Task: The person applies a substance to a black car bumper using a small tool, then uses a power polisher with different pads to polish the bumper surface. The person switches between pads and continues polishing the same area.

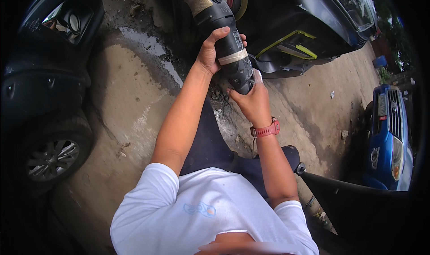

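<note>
A black power polisher [215, 18] is held in both my hands, its head pointing away from me. Around the middle of its body wraps my left hand [209, 52], just ahead of a band of pale tape. My right hand [253, 99] grips its rear end; a red watch [267, 129] is on that wrist. At the tool's far end, a round pad [242, 3] with a yellowish rim and a red centre is partly cut off by the upper edge. It is close to a black car [286, 19]; whether they touch I cannot tell. Yellow-green tape [280, 41] frames part of the car's bumper.
On the left stands a dark vehicle with a spoked wheel [53, 160] and a side mirror [69, 22]. A blue car [387, 138] is at the right. A puddle [150, 43] lies on the rough ground. A black panel [354, 201] extends at lower right, near my right elbow.
</note>
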The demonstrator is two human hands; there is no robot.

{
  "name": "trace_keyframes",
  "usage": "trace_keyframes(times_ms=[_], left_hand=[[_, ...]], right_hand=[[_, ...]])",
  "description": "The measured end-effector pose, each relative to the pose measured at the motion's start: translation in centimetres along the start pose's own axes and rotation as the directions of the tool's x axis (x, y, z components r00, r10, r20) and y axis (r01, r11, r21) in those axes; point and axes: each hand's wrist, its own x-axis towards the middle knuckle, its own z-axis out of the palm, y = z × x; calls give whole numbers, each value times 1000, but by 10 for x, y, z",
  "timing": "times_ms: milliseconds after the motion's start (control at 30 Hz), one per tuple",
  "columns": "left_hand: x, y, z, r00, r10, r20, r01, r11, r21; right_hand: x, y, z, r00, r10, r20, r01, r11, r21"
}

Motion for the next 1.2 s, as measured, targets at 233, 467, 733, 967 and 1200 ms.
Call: trace_keyframes(times_ms=[233, 467, 733, 967, 1200], left_hand=[[36, 75, 35, 993, 100, 69, -107, 988, 111], [-32, -24, 22, 994, -106, 17, 104, 993, 59], [-40, -42, 25, 991, -126, 43, 121, 987, 103], [13, 59, 57, 994, -13, 108, -9, 980, 198], [14, 99, 98, 994, -65, 89, 21, 903, 428]], right_hand=[[38, -50, -11, 997, 26, 79, -36, 991, 132], [-36, 30, -8, 998, 51, -27, -45, 985, 167], [-55, 48, -9, 992, 109, -64, -92, 969, 229], [0, -30, -2, 999, 0, -51, 18, 934, 357], [-11, -70, 7, 1000, 8, 15, -16, 762, 648]])
